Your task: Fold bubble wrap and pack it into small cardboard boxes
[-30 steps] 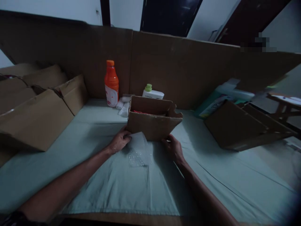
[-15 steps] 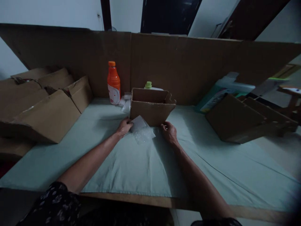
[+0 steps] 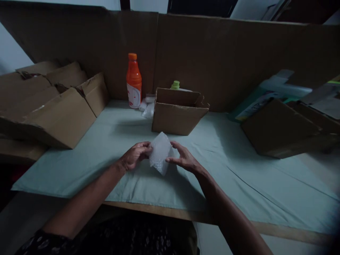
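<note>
My left hand (image 3: 136, 154) pinches the left edge of a piece of bubble wrap (image 3: 159, 153) between thumb and fingers. The bubble wrap is clear, looks folded and stands on a corner just above the cloth. At its right edge is my right hand (image 3: 186, 158), its thumb against the near side and its forefinger at the upper edge; the other fingers are partly hidden. Just behind the wrap stands a small cardboard box (image 3: 177, 118) with an open top, which neither hand touches.
An orange bottle (image 3: 134, 83) stands behind, beside several clear plastic pieces (image 3: 148, 110). A green-capped bottle (image 3: 175, 85) is mostly hidden by the box. Cardboard bins (image 3: 69, 117) line the left. On the right, a teal bottle (image 3: 255, 101) leans behind another box (image 3: 278, 131). A cardboard panel (image 3: 199, 63) closes the back.
Both hands have come nearer to me, away from the small box. The bubble wrap has been lifted from in front of it, and my right hand has moved from the box to the wrap.
</note>
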Motion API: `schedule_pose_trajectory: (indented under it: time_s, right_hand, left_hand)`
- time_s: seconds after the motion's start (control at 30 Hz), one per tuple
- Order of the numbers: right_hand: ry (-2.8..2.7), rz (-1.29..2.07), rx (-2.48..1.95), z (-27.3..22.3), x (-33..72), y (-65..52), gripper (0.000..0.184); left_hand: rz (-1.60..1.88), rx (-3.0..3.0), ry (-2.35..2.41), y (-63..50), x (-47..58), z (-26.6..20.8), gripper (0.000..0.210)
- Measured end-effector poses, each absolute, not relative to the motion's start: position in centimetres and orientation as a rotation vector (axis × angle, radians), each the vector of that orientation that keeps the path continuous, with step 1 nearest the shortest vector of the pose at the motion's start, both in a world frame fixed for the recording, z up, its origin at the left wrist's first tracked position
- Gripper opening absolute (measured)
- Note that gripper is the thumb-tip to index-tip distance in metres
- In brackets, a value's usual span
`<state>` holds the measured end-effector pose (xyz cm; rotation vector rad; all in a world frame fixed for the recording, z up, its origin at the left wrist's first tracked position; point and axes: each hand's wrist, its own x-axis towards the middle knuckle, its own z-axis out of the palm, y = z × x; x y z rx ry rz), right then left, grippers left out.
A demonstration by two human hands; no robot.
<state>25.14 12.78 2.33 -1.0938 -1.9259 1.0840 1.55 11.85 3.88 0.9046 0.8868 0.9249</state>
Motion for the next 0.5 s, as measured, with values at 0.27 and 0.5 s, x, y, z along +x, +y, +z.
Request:
schedule_pose_trajectory:
  time_s: [0.27,0.5]
  right_hand:
    - [-1.733,1.453,-1.208,3.8,24.9,11.1,0.042]
    - [-2.062,1.395,-1.320,5.1,24.9,13.1,0.039]
  left_hand:
    - [0.908,0.931,1.018,11.0,-3.3,2.4,0.036]
    - [0.946,1.585,1.382,9.9,-2.4,2.8,0.060]
